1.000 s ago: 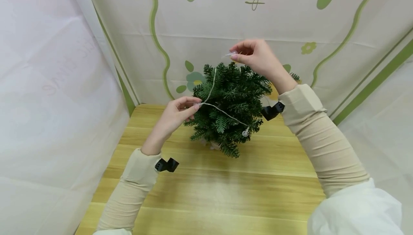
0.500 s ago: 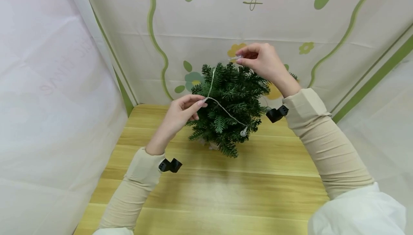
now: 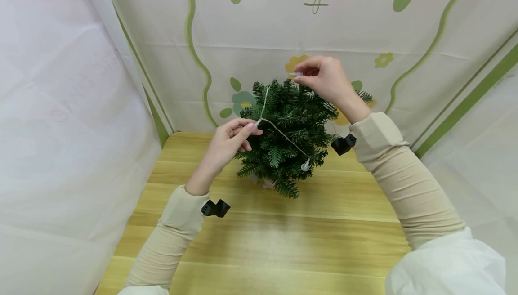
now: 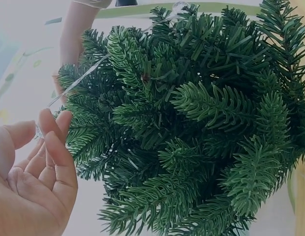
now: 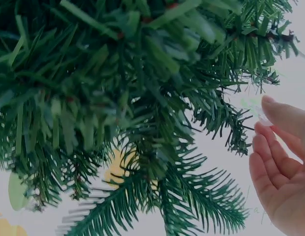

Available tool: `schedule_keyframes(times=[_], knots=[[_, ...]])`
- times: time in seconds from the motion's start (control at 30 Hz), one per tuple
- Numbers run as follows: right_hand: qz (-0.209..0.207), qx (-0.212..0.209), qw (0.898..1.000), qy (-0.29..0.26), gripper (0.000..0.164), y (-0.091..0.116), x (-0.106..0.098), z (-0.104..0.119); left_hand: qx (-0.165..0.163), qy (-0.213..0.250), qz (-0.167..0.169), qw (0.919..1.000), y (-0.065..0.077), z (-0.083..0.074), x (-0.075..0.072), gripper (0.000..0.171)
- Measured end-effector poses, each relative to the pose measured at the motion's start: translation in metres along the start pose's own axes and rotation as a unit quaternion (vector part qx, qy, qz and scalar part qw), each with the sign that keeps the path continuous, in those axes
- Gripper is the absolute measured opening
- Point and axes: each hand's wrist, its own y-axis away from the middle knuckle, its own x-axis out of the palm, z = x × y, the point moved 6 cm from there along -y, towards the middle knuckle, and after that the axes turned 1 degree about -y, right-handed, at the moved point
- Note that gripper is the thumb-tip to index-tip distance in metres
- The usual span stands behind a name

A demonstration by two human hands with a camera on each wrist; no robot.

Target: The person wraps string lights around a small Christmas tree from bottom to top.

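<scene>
A small artificial Christmas tree (image 3: 289,124) stands on the table, dense with green needles. Across its front runs a clear wire of string lights (image 3: 283,136), ending in view at a round clear bulb (image 3: 305,165) low on the right. My left hand (image 3: 226,144) pinches the string at the tree's left side, between thumb and forefinger. Beyond the treetop, my right hand (image 3: 325,79) pinches a small clear bulb (image 3: 297,74) of the string. In the left wrist view, the wire (image 4: 78,83) stretches taut from my left fingertips into the branches. The right wrist view shows branches beside my right hand (image 5: 285,157).
The wooden table (image 3: 259,250) extends toward me in front of the tree. A printed cloth backdrop (image 3: 251,25) rises close behind it, with white cloth walls (image 3: 60,151) on both sides. Each wrist carries a small black camera (image 3: 344,144).
My left hand has shifted slightly right and up, closer to the tree, drawing the wire with it. My right hand has come slightly lower and to the right, still holding the bulb.
</scene>
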Motion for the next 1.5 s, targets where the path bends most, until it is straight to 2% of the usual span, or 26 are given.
schedule_keyframes(times=[0.17, 0.33, 0.53, 0.8, 0.93, 1.07, 1.5], knots=[[0.041, -0.02, 0.999, 0.026, 0.028, 0.007, -0.004, -0.002, -0.003, 0.008, -0.006, 0.9999, 0.0, 0.0, 0.0, 0.03], [0.054, -0.069, 0.995, 0.039, 0.027, 0.015, -0.013, 0.0, 0.006, 0.016, -0.009, 0.9998, 0.0, -0.002, 0.001, 0.031], [0.054, -0.101, 0.993, 0.014, 0.027, 0.017, -0.018, 0.006, 0.011, 0.022, -0.013, 0.9996, -0.002, -0.001, 0.002, 0.031], [0.048, -0.114, 0.991, -0.045, 0.03, 0.011, -0.006, 0.017, 0.012, 0.009, -0.023, 0.9996, -0.003, -0.002, 0.001, 0.031], [0.053, -0.112, 0.989, -0.076, 0.03, 0.008, -0.001, 0.021, 0.014, 0.01, -0.026, 0.9995, -0.004, -0.002, 0.0, 0.031], [0.065, -0.096, 0.99, -0.083, 0.029, 0.006, 0.004, 0.024, 0.016, 0.009, -0.028, 0.9994, -0.004, -0.001, 0.0, 0.031], [0.063, -0.061, 0.994, -0.061, 0.025, 0.002, 0.014, 0.02, 0.02, 0.006, -0.02, 0.9996, -0.004, -0.002, 0.003, 0.032]])
